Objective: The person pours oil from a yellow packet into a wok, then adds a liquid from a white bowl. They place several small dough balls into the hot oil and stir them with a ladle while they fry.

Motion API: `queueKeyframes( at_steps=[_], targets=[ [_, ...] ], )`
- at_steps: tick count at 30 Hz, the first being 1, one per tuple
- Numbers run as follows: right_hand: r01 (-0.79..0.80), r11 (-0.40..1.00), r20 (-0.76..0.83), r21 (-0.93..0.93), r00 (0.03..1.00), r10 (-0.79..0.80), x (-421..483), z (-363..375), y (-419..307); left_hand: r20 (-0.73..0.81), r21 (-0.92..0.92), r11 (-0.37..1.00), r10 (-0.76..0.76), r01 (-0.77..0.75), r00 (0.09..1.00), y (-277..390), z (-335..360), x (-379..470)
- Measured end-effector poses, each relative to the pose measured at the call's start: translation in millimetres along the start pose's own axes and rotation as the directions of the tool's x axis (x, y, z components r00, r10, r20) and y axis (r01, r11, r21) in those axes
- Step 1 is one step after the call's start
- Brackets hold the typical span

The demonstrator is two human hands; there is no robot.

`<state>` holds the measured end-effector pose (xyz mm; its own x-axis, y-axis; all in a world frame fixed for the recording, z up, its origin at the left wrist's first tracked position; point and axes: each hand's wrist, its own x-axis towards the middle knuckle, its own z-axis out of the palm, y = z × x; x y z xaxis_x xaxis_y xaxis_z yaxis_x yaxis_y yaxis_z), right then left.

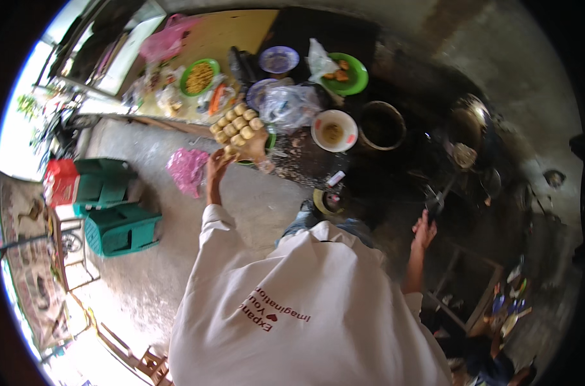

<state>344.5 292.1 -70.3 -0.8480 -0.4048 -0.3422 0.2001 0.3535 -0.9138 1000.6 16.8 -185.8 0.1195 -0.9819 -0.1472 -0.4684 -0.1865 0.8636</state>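
My left hand (217, 164) is at the near corner of a wooden board (258, 143) that bears rows of pale, round-topped food pieces (235, 126); its fingers touch the piece at the corner, and whether they grip it or the board cannot be told. Part of a green basin shows beneath the board. At the right, my right hand (424, 231) is closed round the dark handle of a long metal ladle or strainer (446, 189). The tool's pale, rounded head (465, 155) lies at the near edge of a wok (466, 126).
A white bowl with brown liquid (334, 131), a dark pot (382, 126), plastic bags (290, 105) and green basins (355, 79) stand on the dark counter. Teal plastic chairs (123, 229) are at the left. Another person (490, 362) is at the lower right.
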Motion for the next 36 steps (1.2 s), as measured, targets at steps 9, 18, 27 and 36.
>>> queueKeyframes(
  at_steps=[9,18,27,36],
  targets=[
    [-0.001,0.994,0.026,0.105,1.0,-0.002,2,-11,-1,-0.042,0.189,0.98,0.078,-0.069,0.996,33,10,-19],
    [-0.02,0.983,0.051,0.184,0.999,0.011,4,-27,10,-0.133,0.272,0.961,0.08,-0.041,0.988,29,19,-21],
    [-0.111,0.994,0.036,0.027,0.993,0.11,1,-37,8,-0.328,0.403,0.906,0.277,-0.131,0.903,73,45,-65],
    [-0.066,0.998,0.008,-0.007,0.998,0.066,-12,-30,-2,-0.367,0.389,0.919,0.218,-0.064,0.904,88,61,-91]
  ],
)
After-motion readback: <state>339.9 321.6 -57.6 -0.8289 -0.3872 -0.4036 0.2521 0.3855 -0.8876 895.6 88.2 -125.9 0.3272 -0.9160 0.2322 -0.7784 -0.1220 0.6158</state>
